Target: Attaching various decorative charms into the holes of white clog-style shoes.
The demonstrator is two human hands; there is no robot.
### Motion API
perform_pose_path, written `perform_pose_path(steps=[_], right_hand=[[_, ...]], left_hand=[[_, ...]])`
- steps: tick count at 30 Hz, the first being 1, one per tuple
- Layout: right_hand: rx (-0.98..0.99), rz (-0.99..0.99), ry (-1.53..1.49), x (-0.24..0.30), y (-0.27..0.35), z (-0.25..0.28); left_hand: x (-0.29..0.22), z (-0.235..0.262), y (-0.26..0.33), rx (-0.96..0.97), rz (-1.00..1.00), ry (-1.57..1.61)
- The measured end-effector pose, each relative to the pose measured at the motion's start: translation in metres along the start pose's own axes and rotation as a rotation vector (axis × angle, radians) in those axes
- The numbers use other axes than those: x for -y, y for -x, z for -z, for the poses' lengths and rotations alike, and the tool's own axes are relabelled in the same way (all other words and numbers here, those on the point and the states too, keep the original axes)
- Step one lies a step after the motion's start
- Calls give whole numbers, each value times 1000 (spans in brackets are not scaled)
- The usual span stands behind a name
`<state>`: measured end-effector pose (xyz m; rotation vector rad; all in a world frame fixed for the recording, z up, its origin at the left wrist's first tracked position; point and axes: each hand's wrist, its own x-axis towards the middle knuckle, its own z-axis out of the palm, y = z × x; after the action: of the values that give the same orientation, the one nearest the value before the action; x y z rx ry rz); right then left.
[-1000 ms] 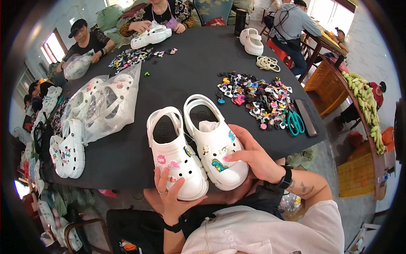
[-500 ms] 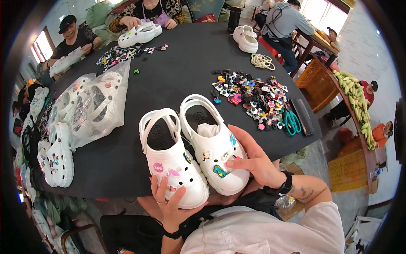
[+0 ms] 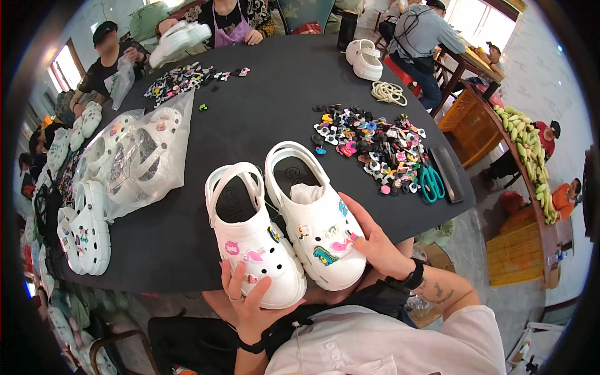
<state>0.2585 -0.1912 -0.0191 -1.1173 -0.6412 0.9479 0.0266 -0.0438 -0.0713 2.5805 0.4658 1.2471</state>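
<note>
Two white foam clogs sit side by side at the table's near edge, toes toward me. My left hand [image 3: 255,300] is wrapped round the toe of the left clog [image 3: 284,272], which carries a pink flamingo charm [image 3: 252,256] and other small charms. Along the outer side of the right clog [image 3: 345,272] lies my right hand [image 3: 379,250], fingers behind it and thumb by a pink whale-like charm [image 3: 340,245]. A teal dinosaur charm [image 3: 325,255] sits beside that one. Crumpled white stuffing [image 3: 307,194] fills the right clog's opening.
A heap of shoe charms [image 3: 375,144] lies right, with teal-handled scissors [image 3: 431,184] and a black tray [image 3: 446,174] beside it. Bagged clogs [image 3: 147,150] and a decorated pair [image 3: 87,228] stand left. Farther back are a cord [image 3: 389,93], a spare pair [image 3: 364,59] and co-workers.
My right thumb has slid right, off the pink charm, baring it. Across the table, a co-worker's white clog has lifted leftward. Another pair now stands at the far left edge.
</note>
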Motion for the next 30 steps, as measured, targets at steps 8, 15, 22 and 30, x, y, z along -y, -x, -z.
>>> perform_pose_path(steps=[8, 15, 22, 30], right_hand=[[42, 89, -34, -12, 3, 9], [65, 139, 13, -20, 6, 15], [100, 154, 80, -20, 6, 17], [91, 169, 83, -20, 8, 16]], left_hand=[[-3, 2, -7, 10, 10, 78], [-8, 34, -36, 31, 253, 393], [-23, 37, -88, 92, 385, 75], [-29, 37, -95, 113, 388, 106]])
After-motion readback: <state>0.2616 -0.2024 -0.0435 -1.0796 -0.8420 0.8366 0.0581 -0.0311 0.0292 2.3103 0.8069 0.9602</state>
